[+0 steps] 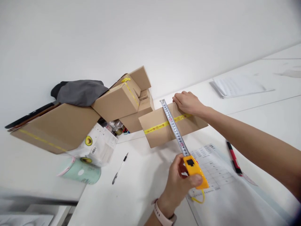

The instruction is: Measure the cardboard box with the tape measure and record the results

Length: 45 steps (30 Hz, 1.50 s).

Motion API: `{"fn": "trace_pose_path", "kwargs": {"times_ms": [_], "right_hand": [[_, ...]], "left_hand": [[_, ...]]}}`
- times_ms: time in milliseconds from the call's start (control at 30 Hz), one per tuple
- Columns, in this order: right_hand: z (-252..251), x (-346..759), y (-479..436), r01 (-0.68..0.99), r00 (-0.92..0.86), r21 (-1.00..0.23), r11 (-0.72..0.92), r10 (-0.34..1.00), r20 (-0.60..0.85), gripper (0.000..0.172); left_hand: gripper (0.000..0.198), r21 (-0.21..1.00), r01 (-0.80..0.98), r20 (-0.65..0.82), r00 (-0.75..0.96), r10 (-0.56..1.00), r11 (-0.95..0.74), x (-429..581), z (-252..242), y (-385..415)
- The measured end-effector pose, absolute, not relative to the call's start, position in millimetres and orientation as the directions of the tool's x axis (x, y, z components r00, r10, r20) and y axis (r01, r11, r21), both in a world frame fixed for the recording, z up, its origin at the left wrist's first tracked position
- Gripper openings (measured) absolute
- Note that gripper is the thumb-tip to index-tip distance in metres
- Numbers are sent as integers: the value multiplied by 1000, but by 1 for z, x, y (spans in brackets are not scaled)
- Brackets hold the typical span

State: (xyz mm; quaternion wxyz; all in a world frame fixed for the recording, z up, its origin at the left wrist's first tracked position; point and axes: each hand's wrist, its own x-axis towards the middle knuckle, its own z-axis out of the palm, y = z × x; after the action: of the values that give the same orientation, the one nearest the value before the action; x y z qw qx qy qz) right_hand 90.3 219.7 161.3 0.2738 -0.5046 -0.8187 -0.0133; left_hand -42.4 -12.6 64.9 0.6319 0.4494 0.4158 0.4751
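A flat cardboard box [162,133] sealed with yellow tape lies on the white table [141,188]. My left hand [178,183] grips a yellow tape measure [195,171] near the box's front edge. Its metal blade [174,127] runs across the top of the box to the far edge. My right hand [188,102] presses on the far right corner of the box, fingers curled over the edge beside the blade's end. A printed sheet [216,172] lies under the tape measure.
A pile of cardboard boxes [122,99] and a large box [56,125] with dark cloth [80,91] stand at the left. White and green packets [94,150], a black pen [119,168], a red pen [234,158] and stacked papers [237,86] lie around.
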Motion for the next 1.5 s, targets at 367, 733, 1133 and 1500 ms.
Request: {"fn": "trace_pose_path", "kwargs": {"times_ms": [367, 733, 1133, 1500], "right_hand": [[165, 84, 213, 831, -330, -299, 469, 849, 413, 67], [158, 75, 209, 863, -277, -256, 435, 832, 481, 67], [158, 82, 202, 851, -260, -298, 433, 839, 478, 67], [89, 119, 109, 692, -318, -475, 544, 820, 476, 59]], "left_hand": [[61, 958, -204, -169, 157, 973, 200, -22, 47, -29], [50, 963, -70, -253, 85, 964, 259, -14, 42, -26], [56, 968, -91, -228, 91, 969, 236, -20, 45, -47], [105, 865, 225, -490, 195, 849, 448, -39, 32, -143]]}}
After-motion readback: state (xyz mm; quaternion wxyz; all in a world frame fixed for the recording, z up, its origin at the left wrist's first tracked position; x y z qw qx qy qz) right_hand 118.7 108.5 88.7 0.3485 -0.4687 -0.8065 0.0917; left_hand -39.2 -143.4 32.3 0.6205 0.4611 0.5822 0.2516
